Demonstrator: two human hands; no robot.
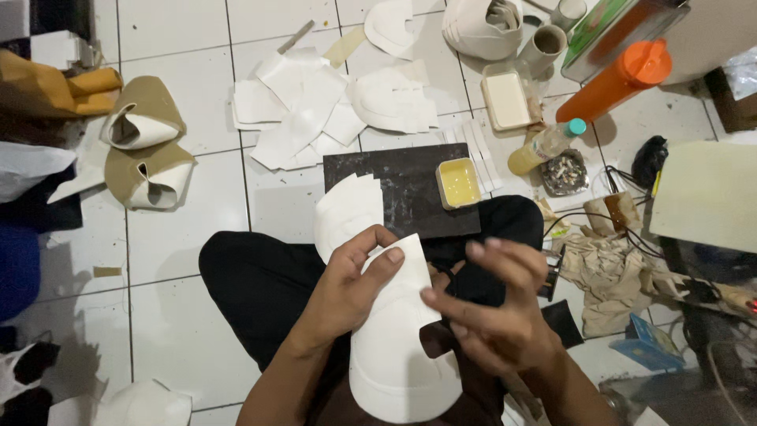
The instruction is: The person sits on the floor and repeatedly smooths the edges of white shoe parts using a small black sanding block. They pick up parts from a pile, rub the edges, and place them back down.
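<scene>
A white piece, flat and smooth with a rounded lower end and a faint seam line near that end, is held over the person's lap, above black trousers. The left hand is closed on its upper part, thumb pressed across the top face and fingers curled behind. The right hand stands half open at the piece's right edge, fingers spread and blurred; only the thumb tip seems to touch the edge.

Just beyond the hands a stack of like white pieces leans on a dark board that lies on the tiled floor. On the board's right end sits a small rectangular tub filled with yellow liquid. Farther off, a shallow tray holds something pale and cream-coloured. An orange bottle lies tilted beside it, and a clear bottle with a teal cap holds yellowish liquid. Next to that, a small dish is full of grey bits, too small to tell. More white cut-outs lie scattered on the floor.
</scene>
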